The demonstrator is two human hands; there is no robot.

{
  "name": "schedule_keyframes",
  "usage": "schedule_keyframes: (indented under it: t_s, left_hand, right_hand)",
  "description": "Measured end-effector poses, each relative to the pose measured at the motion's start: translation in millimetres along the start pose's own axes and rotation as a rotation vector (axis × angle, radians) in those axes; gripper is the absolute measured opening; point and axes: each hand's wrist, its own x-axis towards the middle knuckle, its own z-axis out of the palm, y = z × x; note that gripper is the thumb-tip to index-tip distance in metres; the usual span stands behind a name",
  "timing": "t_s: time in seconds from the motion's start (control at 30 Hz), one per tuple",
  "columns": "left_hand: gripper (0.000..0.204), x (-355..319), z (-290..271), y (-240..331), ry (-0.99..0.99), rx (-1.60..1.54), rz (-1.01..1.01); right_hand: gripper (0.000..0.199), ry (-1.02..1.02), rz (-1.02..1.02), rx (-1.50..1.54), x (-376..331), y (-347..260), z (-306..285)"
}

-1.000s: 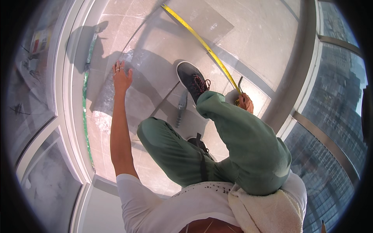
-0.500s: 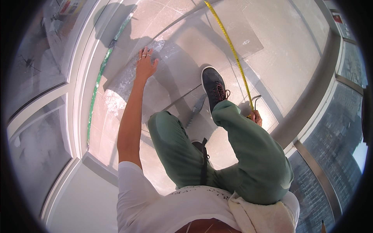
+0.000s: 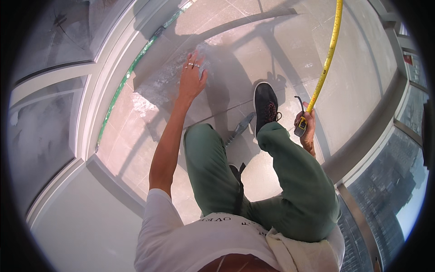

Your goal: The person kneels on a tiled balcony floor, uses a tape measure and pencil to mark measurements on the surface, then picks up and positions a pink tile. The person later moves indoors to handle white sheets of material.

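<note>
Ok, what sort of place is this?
Probably an enclosed balcony or narrow glazed room: framed windows stand on both sides, a tower shows beyond the right-hand glass, and a white-smeared tiled floor lies between.

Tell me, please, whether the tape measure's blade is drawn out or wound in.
Drawn out: the yellow blade runs from the tape measure in the right hand up to the picture's top edge.
</note>
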Motion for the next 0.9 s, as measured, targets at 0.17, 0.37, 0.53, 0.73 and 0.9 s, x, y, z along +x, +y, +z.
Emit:
schedule_keyframes:
  t_s: [0.17, 0.37, 0.53, 0.73, 0.9]
  left_hand:
    - [0.042, -40.7, -11.9, 17.1, -0.019, -0.291, -0.056]
    - [0.039, -44.9, -36.9, 38.5, -0.216, -0.416, -0.101]
    - [0.038, -3.7, -89.8, 141.6, -0.368, -0.747, -0.108]
    - [0.059, 28.4, -192.2, 323.0, -0.531, -1.918, -0.580]
    - [0.048, 23.1, -260.5, 381.5, -0.673, -2.159, -0.775]
  right_hand:
    - [0.053, 0.003, 0.031, 0.009, -4.4, -2.8, 13.0]
    - [0.049, -0.020, 0.051, -0.092, 11.6, -42.2, 24.8]
    - [0.045, -0.141, -0.233, -0.281, 26.6, -157.0, 55.5]
    - [0.042, -0.301, -0.250, -0.290, -23.3, -319.7, 135.8]
    - [0.036, -0.131, -0.467, -0.753, -103.9, -402.2, 122.0]
